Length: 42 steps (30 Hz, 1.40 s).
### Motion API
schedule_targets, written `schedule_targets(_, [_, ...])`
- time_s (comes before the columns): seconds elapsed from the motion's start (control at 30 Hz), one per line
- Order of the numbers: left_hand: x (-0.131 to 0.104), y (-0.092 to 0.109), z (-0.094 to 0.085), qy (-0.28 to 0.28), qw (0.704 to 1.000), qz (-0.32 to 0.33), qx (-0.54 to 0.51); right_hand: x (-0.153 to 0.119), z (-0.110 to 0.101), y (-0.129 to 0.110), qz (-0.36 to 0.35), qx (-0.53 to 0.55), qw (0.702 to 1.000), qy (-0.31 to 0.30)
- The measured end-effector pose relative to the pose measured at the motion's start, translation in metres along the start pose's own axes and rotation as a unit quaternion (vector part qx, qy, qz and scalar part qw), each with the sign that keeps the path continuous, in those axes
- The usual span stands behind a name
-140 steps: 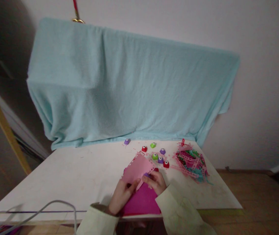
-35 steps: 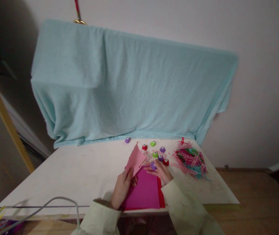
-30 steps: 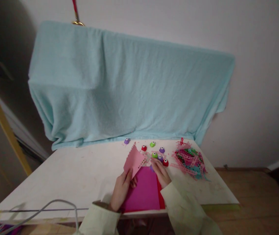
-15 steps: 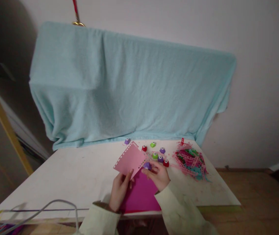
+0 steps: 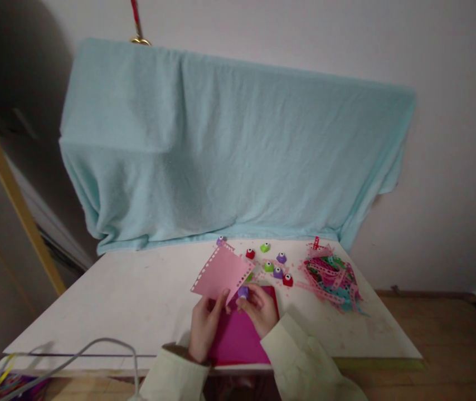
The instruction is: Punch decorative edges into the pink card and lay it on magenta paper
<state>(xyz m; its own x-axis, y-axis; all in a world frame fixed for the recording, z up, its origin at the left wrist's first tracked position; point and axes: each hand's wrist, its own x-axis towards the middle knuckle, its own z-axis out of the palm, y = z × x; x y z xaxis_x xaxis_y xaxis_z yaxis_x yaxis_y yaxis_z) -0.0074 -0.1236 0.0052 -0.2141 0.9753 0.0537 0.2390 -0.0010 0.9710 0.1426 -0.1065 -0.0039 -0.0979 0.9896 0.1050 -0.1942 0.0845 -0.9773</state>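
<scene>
Only the head cam feeding me over here, so: I've got the left hand (image 5: 203, 327) with its fingers clamped on the lower corner of a pink sheet (image 5: 220, 272), holes running along its edges. The right hand (image 5: 263, 312) has its fingers pinched on a small purple piece (image 5: 243, 292), right at the sheet's near edge; can't tell from here if the two touch. Below both sets of fingers there's magenta paper (image 5: 242, 340) on the bench (image 5: 137, 301). Just beyond the right fingers sits a red piece (image 5: 287, 280), and further right of them a tangle of punched strips (image 5: 336, 275).
</scene>
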Motion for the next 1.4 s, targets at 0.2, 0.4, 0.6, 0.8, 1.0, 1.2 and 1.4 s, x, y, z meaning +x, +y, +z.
schedule_targets(0.2, [0.0012,-0.0047,0.0,0.001,1.0,0.003,-0.002,0.0002,0.0,0.0029,-0.002,0.007,1.0,0.005])
schedule_targets(0.4, [0.0013,-0.0055,-0.0009,0.032,0.998,0.005,0.047,-0.0007,-0.0005,0.0003,0.006,0.013,1.0,0.0])
schedule_targets(0.6, [0.0005,-0.004,-0.0012,0.026,0.999,0.013,0.037,-0.0008,-0.0002,-0.0007,0.008,0.013,1.0,-0.001])
schedule_targets(0.8, [0.0007,-0.0061,-0.0008,0.025,0.999,0.011,0.024,-0.0004,-0.0005,0.004,0.005,0.023,1.0,0.005])
schedule_targets(1.0, [0.0004,-0.0055,-0.0012,0.023,1.0,0.007,0.012,0.0005,-0.0005,0.0059,-0.001,0.018,1.0,0.006])
schedule_targets(1.2, [0.0006,-0.004,0.0003,0.015,1.0,0.004,0.017,0.0007,-0.0009,0.0085,-0.005,0.019,1.0,0.003])
schedule_targets(1.4, [-0.0007,-0.0052,0.0005,-0.007,1.0,0.02,0.015,-0.0009,0.0002,0.0026,-0.027,-0.047,0.998,-0.021])
